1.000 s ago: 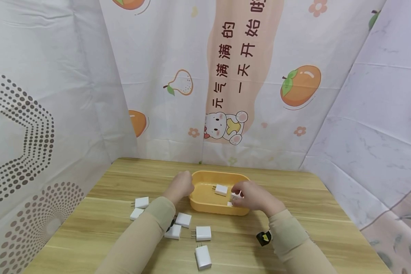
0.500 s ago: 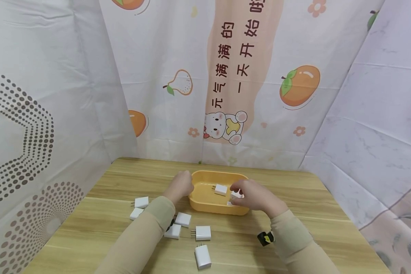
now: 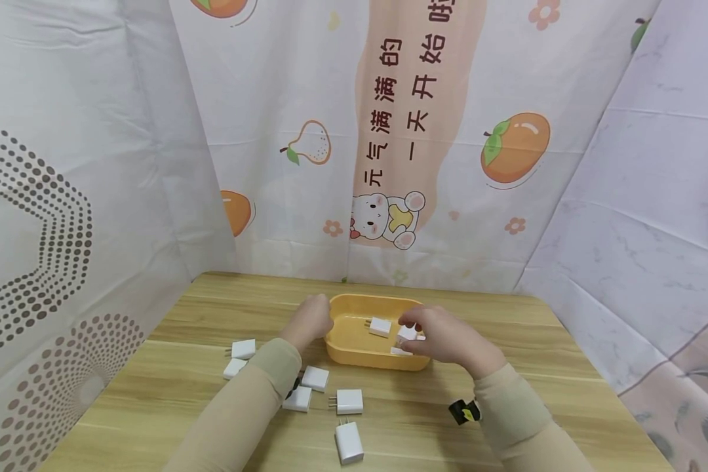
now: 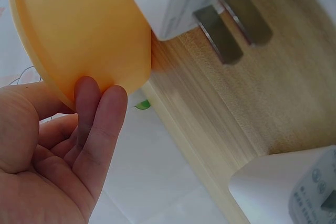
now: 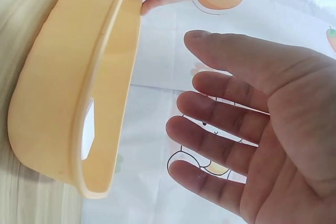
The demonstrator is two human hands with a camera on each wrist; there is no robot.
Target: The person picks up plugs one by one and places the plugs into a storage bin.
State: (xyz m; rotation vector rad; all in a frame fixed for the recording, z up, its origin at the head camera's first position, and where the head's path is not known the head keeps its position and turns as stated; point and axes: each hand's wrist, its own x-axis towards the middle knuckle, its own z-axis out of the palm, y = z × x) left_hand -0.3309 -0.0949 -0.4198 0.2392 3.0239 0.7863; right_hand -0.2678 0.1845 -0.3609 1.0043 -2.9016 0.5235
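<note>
A yellow plastic basin (image 3: pixel 360 358) stands on the wooden table. My left hand (image 3: pixel 314 320) pinches its left rim, thumb on one side and fingers on the other, as the left wrist view shows (image 4: pixel 63 145). Over the basin's right end is my right hand (image 3: pixel 445 335), fingers spread and loosely bent with nothing between them; in the right wrist view the palm (image 5: pixel 283 145) is bare. Inside the basin, one white plug charger (image 3: pixel 380 327) lies near the middle. More white chargers (image 3: pixel 406 334) lie at its right end, partly hidden by the right hand.
Several white chargers lie on the table (image 3: pixel 478 452) in front of and left of the basin, among them one charger (image 3: pixel 349 401) and a nearer one (image 3: pixel 349 443). Two sit farther left, one charger (image 3: pixel 244 349) behind the other. A printed curtain (image 3: pixel 307 216) hangs behind the table.
My right hand has shifted slightly right and its fingers have opened, so more of the chargers at the basin's right end shows. The left hand keeps its place on the rim.
</note>
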